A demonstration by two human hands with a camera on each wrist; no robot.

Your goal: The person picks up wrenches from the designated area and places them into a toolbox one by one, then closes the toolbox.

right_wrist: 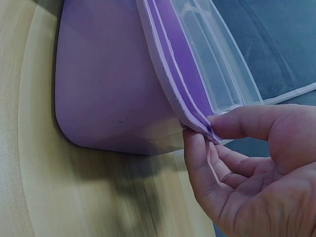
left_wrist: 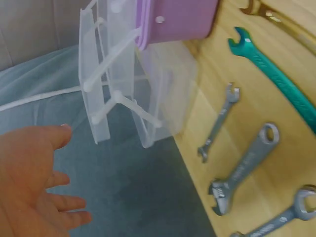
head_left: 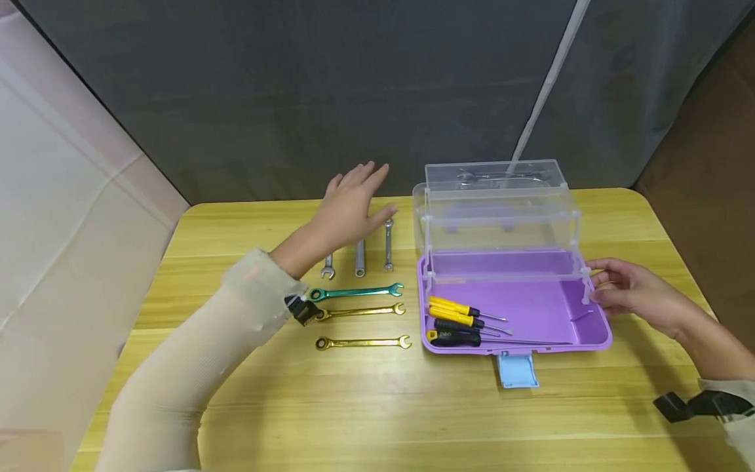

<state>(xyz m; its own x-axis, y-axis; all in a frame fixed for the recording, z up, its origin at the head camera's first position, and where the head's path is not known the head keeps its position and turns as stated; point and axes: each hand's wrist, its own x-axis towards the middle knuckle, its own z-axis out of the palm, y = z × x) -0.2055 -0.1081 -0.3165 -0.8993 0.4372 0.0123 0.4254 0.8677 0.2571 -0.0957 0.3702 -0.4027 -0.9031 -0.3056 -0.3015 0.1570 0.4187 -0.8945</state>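
A purple toolbox (head_left: 519, 298) stands unlidded on the table, its clear tiered trays (head_left: 501, 229) raised at the back. With thumb and forefinger, my right hand (head_left: 639, 295) pinches the box's right rim (right_wrist: 170, 84). My left hand (head_left: 348, 213) is held in the air with fingers spread and nothing in it, left of the trays. Below and beside it lie a small silver open-end wrench (left_wrist: 219, 123), an adjustable wrench (left_wrist: 244, 170) and another silver wrench (left_wrist: 281, 219), partly hidden by the hand in the head view. A silver wrench (head_left: 501, 176) lies in the top tray.
Yellow-handled screwdrivers (head_left: 451, 305) and black-handled ones (head_left: 457, 338) lie inside the box's front left. Left of the box are a teal wrench (head_left: 356, 292) and two gold wrenches (head_left: 362, 343). A blue latch (head_left: 518, 372) hangs at the front. Dark cloth (head_left: 295, 98) rises behind the table.
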